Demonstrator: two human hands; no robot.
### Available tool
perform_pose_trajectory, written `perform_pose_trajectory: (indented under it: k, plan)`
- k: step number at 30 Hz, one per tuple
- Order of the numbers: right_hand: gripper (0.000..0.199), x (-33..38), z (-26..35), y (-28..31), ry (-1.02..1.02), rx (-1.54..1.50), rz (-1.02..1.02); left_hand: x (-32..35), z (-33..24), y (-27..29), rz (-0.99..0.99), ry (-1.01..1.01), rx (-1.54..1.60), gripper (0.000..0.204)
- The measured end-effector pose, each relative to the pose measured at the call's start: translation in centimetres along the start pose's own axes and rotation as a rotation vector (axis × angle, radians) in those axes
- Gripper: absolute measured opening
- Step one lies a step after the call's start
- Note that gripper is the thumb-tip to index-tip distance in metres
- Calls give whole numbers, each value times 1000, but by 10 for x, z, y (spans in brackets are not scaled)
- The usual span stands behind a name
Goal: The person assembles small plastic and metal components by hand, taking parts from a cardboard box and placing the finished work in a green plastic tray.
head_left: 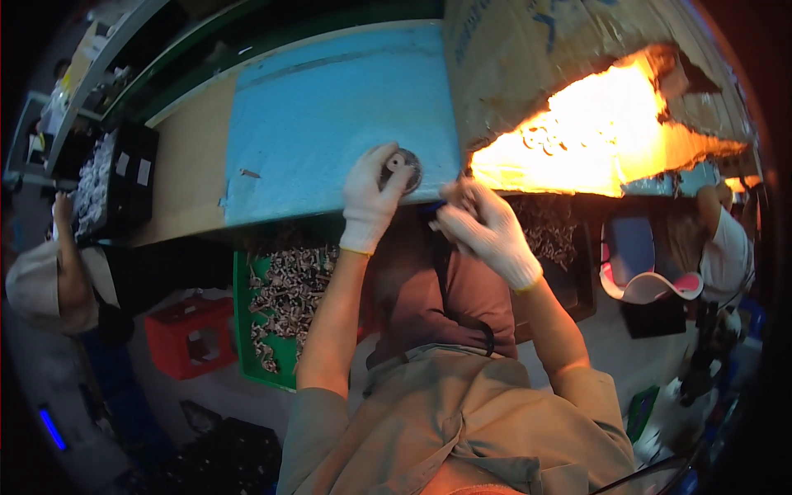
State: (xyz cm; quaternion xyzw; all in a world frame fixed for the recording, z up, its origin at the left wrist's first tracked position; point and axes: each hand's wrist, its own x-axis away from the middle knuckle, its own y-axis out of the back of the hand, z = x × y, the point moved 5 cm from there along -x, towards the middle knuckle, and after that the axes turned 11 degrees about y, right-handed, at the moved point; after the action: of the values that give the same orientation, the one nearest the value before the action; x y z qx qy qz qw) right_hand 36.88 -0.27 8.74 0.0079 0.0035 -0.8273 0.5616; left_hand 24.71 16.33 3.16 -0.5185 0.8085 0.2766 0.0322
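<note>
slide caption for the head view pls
Gloved left hand holding a round disc over a blue work surface, gloved right hand close by

I record white on my left glove (369, 194) and right glove (492, 229), each edged yellow at the cuff. The disc (416, 175) is dark grey; the work sheet (330, 115), light blue; the crate (242, 330), green; the carton (511, 82), brown with blue markings; my shirt (487, 412), olive-brown.
</note>
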Motion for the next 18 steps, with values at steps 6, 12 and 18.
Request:
perform_pose_trajectory:
  k: [6, 12, 18]
  plan:
    - [49, -90, 5, -31, 145, 883, -134, -2, -1, -4, 57, 48, 0, 41]
    - [45, -101, 19, -36, 154, 1047, -5, -3, -2, 0, 45, 11, -19, 37]
    - [39, -108, 14, -66, 324, 1269, 175, 1, 13, 4, -26, -4, -34, 29]
